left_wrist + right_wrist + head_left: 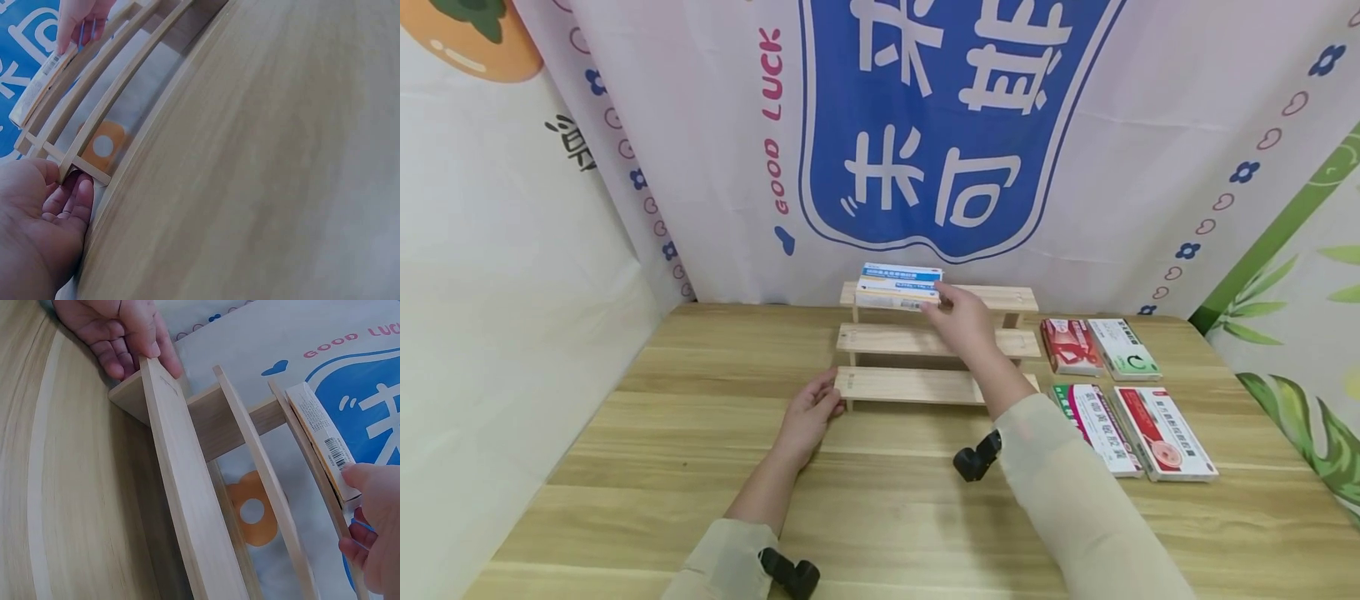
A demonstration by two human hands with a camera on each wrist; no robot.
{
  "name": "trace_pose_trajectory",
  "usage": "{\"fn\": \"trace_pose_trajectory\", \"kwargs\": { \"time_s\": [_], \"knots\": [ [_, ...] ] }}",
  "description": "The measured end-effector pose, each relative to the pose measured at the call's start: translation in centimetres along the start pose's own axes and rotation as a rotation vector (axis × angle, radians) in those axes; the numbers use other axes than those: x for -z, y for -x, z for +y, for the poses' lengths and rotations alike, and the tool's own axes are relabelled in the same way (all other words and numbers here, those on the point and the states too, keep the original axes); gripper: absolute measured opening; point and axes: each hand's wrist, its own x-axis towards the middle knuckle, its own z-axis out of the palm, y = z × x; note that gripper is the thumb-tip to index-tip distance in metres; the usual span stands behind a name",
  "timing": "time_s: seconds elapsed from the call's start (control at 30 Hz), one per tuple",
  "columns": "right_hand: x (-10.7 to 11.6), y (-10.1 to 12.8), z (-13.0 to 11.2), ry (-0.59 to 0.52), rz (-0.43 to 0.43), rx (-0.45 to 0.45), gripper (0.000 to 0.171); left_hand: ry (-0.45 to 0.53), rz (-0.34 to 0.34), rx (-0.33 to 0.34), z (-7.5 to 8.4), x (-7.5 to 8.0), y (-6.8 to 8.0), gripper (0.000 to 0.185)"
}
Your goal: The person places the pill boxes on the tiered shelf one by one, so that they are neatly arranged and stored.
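A three-step wooden rack (925, 342) stands on the table against the banner. On its top step lies a blue and white medicine box (898, 286). My right hand (958, 317) holds the box's right end between thumb and fingers; in the right wrist view the box (319, 434) lies on the top board with my thumb on its end. My left hand (811, 410) rests on the table with its fingers against the left end of the lowest step. In the left wrist view the left fingers (75, 197) touch the rack's corner (81, 164).
Right of the rack lie several flat medicine boxes: a red one (1071, 346), a white and green one (1123, 348), a pink and green one (1097, 427) and a red and white one (1165, 432). A printed banner (955, 125) hangs behind. The wooden table (880, 508) stretches toward me.
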Motion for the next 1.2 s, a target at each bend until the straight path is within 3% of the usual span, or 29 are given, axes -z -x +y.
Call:
{"fn": "trace_pose_trajectory", "kwargs": {
  "time_s": [0.4, 0.7, 1.2],
  "knots": [
    [-0.4, -0.6, -0.2, 0.015, 0.017, 0.006, 0.051, -0.014, -0.012, -0.016, -0.2, -0.4, -0.2, 0.040],
    [0.1, -0.1, 0.6, -0.107, -0.010, -0.053, 0.061, -0.009, -0.008, -0.009, -0.3, -0.5, -0.3, 0.040],
    [4.3, 3.9, 4.8, -0.119, 0.043, 0.015, 0.063, -0.015, 0.000, 0.011, 0.0, 0.0, -0.2, 0.041]
  ]
}}
